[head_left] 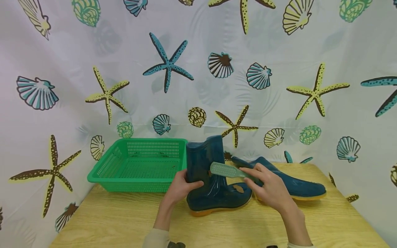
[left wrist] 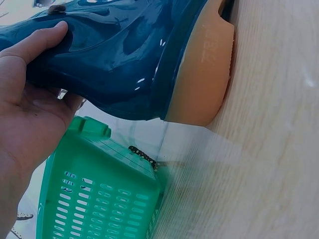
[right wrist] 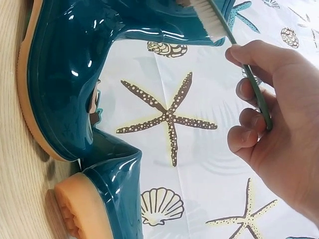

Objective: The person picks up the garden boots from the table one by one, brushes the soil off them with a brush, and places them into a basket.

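A dark blue rubber boot (head_left: pixel 201 160) with a tan sole stands upright on the table. My left hand (head_left: pixel 180 186) grips its shaft from the left, thumb on the near side, the other fingers mostly hidden behind. In my right hand (head_left: pixel 269 186) is the handle of a pale green brush (head_left: pixel 227 170), pinched between thumb and fingers. Its head lies over the shaft, and the white bristles (right wrist: pixel 209 22) face the boot in the right wrist view. A brown smear (head_left: pixel 238 188) marks the boot's toe; another brown spot on the shaft is partly covered by the brush.
Behind and right of the upright boot, a second blue boot (head_left: pixel 289 179) lies with its shaft toward the back. A green perforated plastic basket (head_left: pixel 136 186) stands at the back left of the wooden table (head_left: pixel 124 220). A curtain (head_left: pixel 198 96) printed with starfish and shells hangs behind.
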A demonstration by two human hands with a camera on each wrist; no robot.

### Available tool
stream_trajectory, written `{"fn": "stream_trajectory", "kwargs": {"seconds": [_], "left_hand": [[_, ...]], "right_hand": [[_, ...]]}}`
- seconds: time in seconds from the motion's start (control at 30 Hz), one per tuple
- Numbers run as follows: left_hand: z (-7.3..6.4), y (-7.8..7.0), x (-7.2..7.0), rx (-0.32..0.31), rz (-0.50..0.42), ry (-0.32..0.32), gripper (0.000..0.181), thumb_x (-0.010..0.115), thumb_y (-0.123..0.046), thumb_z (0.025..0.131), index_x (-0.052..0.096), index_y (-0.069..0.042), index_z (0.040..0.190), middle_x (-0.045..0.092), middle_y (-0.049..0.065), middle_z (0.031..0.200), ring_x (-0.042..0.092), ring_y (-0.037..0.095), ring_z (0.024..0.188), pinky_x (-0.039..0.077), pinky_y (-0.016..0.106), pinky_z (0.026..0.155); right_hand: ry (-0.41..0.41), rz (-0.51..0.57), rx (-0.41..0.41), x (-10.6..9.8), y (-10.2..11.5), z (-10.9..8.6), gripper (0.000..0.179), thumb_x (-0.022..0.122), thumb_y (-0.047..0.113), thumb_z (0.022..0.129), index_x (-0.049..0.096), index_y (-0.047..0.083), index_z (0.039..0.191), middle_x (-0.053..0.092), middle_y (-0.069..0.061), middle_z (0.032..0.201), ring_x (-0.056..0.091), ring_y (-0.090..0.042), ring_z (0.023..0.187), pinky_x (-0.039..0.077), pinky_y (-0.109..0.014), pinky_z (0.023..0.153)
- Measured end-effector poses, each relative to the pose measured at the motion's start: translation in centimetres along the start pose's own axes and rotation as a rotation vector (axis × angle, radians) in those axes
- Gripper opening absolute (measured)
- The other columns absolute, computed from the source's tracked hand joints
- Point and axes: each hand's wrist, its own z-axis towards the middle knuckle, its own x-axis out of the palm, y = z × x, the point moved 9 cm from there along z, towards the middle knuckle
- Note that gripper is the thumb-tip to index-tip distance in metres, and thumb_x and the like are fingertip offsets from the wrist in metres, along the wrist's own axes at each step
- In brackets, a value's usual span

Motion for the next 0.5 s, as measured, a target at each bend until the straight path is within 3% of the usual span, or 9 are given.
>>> {"fn": "stream_trajectory", "kwargs": {"seconds": [0.17,0.5], "left_hand": [[0.0,0.1,0.0,0.003,0.0,0.011,0.047,0.076,-0.018,0.089,0.058,-0.002,0.13,0.066,0.018,0.122,0.067,0.03,0.107,0.057,0.043,0.09],[-0.1,0.1,0.1,0.0,-0.013,0.031,0.048,0.076,-0.019,0.088,0.059,-0.002,0.129,0.067,0.019,0.119,0.069,0.028,0.103,0.058,0.04,0.085]], "right_hand": [[-0.036,0.027,-0.005,-0.2,0.2,0.2,0.034,0.072,0.017,0.091,0.071,0.021,0.124,0.038,0.008,0.079,0.024,0.0,0.06,0.028,-0.02,0.053],[0.082,0.028,0.05,1.2,0.0,0.1,0.032,0.068,0.024,0.095,0.069,0.024,0.127,0.034,0.008,0.082,0.023,-0.001,0.058,0.027,-0.021,0.053]]}}
